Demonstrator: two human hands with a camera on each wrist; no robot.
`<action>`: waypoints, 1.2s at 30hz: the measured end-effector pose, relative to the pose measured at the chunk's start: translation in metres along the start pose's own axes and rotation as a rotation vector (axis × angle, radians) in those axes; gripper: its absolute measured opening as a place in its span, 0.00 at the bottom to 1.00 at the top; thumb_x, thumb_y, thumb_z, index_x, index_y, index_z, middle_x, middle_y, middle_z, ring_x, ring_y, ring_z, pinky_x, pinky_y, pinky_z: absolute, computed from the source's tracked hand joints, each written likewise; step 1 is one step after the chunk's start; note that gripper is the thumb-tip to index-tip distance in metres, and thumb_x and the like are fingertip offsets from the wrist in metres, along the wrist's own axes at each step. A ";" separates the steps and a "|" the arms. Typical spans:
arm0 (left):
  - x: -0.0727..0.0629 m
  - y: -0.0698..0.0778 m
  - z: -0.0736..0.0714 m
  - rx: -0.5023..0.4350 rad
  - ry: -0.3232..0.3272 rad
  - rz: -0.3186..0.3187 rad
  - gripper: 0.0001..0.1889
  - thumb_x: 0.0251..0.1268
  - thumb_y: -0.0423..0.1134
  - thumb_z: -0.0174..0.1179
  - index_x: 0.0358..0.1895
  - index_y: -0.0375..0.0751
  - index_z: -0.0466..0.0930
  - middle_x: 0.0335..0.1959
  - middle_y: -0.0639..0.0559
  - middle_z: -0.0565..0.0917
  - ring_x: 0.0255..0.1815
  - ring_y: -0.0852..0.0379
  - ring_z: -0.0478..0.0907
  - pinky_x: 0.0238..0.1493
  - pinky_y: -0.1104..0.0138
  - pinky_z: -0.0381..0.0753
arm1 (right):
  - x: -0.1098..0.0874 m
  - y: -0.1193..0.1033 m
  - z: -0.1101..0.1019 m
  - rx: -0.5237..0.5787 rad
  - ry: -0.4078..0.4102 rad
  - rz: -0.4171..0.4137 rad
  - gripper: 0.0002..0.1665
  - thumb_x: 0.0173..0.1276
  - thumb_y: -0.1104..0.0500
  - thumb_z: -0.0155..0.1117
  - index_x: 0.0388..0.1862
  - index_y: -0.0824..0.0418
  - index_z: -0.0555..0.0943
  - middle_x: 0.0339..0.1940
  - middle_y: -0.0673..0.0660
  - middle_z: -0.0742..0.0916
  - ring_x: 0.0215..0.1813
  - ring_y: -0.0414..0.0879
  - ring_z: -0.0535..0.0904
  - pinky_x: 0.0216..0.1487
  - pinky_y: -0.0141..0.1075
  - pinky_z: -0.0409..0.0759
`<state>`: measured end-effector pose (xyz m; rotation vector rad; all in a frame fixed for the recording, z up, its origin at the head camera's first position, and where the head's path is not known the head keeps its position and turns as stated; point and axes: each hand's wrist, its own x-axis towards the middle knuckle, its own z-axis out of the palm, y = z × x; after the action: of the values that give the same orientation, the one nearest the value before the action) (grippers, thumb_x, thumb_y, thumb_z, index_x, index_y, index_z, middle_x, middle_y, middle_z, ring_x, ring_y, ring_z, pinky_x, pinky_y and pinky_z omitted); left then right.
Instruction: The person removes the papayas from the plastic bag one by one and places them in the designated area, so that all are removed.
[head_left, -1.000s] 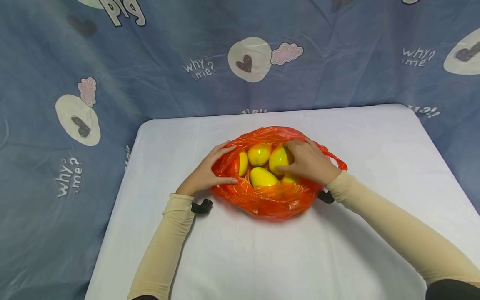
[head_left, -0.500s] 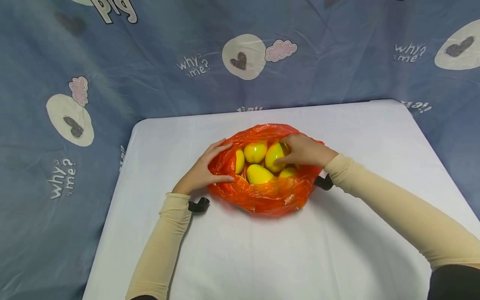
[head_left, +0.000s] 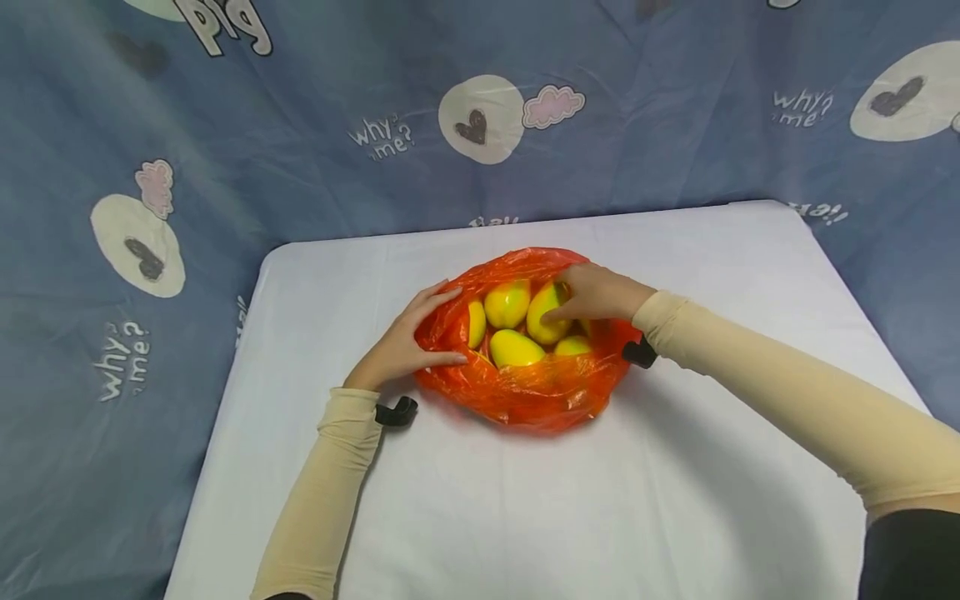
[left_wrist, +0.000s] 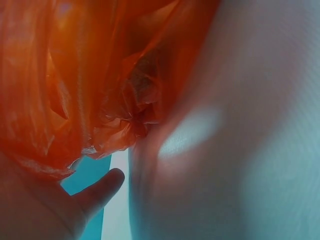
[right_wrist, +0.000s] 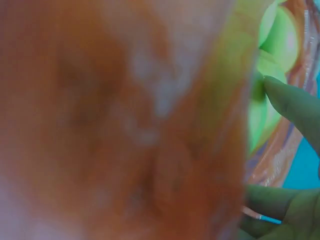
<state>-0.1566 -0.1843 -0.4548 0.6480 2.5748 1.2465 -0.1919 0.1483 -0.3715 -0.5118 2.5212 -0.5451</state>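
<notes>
An orange-red plastic bag lies on the white-covered table, its mouth spread wide toward me. Several yellow mangoes show inside it. At the bag's left side, my left hand rests against the plastic with thumb and fingers spread apart along the opening. The left thumb reaches out straight beside the bag in the left wrist view. My right hand reaches into the opening and grips one mango, thumb on its near side. Its other fingers are largely hidden behind that fruit. Blurred orange plastic fills much of the right wrist view.
White cloth covers the table around the bag. Behind the table's far edge hangs a blue printed curtain. A black wrist mount sits at the left cuff, and another black mount at the right cuff.
My right wrist has shifted left and away from me, its hand staying on the same mango. The bag's right handle has gone out of sight. The whole view has drifted slightly.
</notes>
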 end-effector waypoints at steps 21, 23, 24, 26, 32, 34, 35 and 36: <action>-0.001 0.000 0.004 -0.006 -0.011 -0.018 0.52 0.47 0.60 0.81 0.78 0.78 0.60 0.85 0.61 0.52 0.85 0.45 0.53 0.77 0.35 0.62 | 0.010 0.002 0.011 -0.038 0.053 0.060 0.41 0.49 0.32 0.81 0.51 0.56 0.79 0.42 0.53 0.86 0.47 0.51 0.80 0.55 0.44 0.82; -0.001 -0.001 0.003 -0.005 -0.010 -0.017 0.52 0.47 0.60 0.81 0.77 0.79 0.60 0.85 0.62 0.52 0.85 0.45 0.53 0.78 0.35 0.62 | 0.010 0.005 0.008 -0.021 0.071 0.040 0.45 0.48 0.31 0.82 0.56 0.57 0.80 0.46 0.53 0.87 0.50 0.52 0.81 0.58 0.47 0.82; -0.001 -0.001 0.003 -0.005 -0.009 -0.013 0.52 0.47 0.60 0.81 0.78 0.78 0.60 0.85 0.61 0.52 0.85 0.45 0.53 0.77 0.35 0.62 | 0.010 0.006 0.006 -0.008 0.079 0.032 0.48 0.47 0.30 0.82 0.59 0.58 0.80 0.48 0.54 0.87 0.52 0.52 0.81 0.61 0.48 0.82; -0.001 -0.001 0.002 -0.002 -0.005 -0.013 0.52 0.47 0.61 0.81 0.77 0.79 0.60 0.85 0.60 0.52 0.85 0.45 0.53 0.77 0.35 0.62 | 0.009 0.008 0.002 0.019 0.084 0.015 0.56 0.46 0.30 0.83 0.67 0.60 0.76 0.54 0.55 0.87 0.57 0.53 0.80 0.65 0.50 0.81; -0.002 -0.002 -0.001 0.000 0.001 -0.013 0.53 0.46 0.61 0.81 0.77 0.80 0.60 0.85 0.59 0.52 0.85 0.45 0.53 0.77 0.35 0.62 | 0.005 0.012 -0.004 0.060 0.082 -0.039 0.66 0.45 0.30 0.83 0.77 0.62 0.69 0.66 0.59 0.83 0.66 0.55 0.77 0.72 0.54 0.76; -0.002 -0.002 -0.001 0.001 0.001 -0.013 0.52 0.46 0.60 0.81 0.77 0.79 0.60 0.85 0.59 0.52 0.85 0.45 0.53 0.77 0.35 0.62 | 0.004 0.014 -0.003 0.079 0.089 -0.060 0.66 0.45 0.30 0.84 0.77 0.60 0.69 0.68 0.59 0.82 0.68 0.56 0.76 0.73 0.55 0.75; -0.002 -0.002 -0.001 0.001 0.000 -0.012 0.52 0.47 0.60 0.81 0.77 0.79 0.60 0.85 0.59 0.52 0.85 0.45 0.53 0.77 0.35 0.62 | 0.003 0.016 -0.003 0.091 0.093 -0.073 0.66 0.45 0.30 0.84 0.77 0.60 0.69 0.70 0.58 0.81 0.69 0.56 0.76 0.73 0.56 0.75; -0.002 -0.002 -0.001 0.001 0.001 -0.011 0.52 0.47 0.60 0.81 0.77 0.79 0.60 0.85 0.59 0.52 0.85 0.45 0.53 0.77 0.35 0.62 | 0.002 0.017 -0.002 0.106 0.098 -0.082 0.65 0.45 0.31 0.84 0.77 0.59 0.69 0.70 0.58 0.80 0.70 0.57 0.75 0.74 0.57 0.74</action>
<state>-0.1559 -0.1875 -0.4560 0.6329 2.5769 1.2426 -0.1988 0.1628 -0.3787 -0.5629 2.5550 -0.7472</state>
